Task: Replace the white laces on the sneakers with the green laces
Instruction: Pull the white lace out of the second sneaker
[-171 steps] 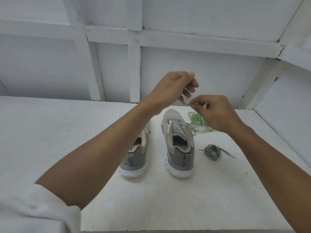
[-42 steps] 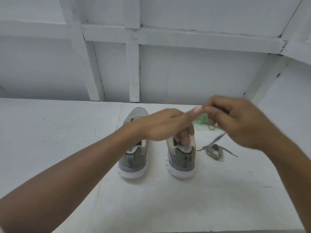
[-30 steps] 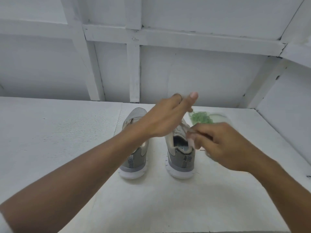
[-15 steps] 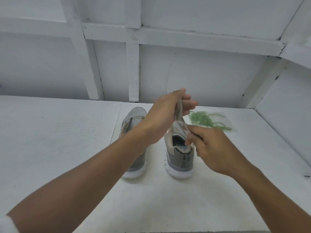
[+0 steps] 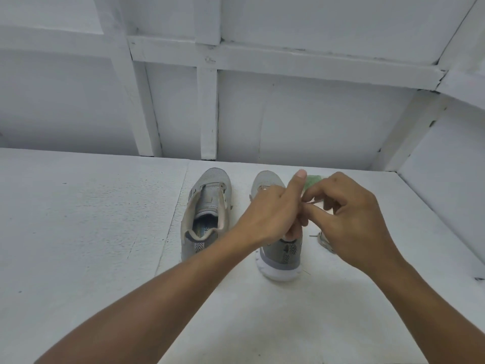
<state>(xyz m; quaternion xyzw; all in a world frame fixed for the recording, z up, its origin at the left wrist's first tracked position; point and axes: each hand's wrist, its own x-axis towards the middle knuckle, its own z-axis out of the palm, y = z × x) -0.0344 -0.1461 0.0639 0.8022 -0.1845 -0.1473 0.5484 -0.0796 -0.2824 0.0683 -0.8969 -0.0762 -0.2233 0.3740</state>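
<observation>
Your left hand (image 5: pixel 270 214) curled onto the right sneaker (image 5: pixel 282 254), likely steadying it; right hand (image 5: pixel 351 216) thumb and forefinger pinched what looked like white lace (image 5: pixel 313 203), probably pulling it free.

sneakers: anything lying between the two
Nothing lies there: the head view shows bare white table between the left sneaker and the right sneaker; the left forearm covers its near end.
</observation>
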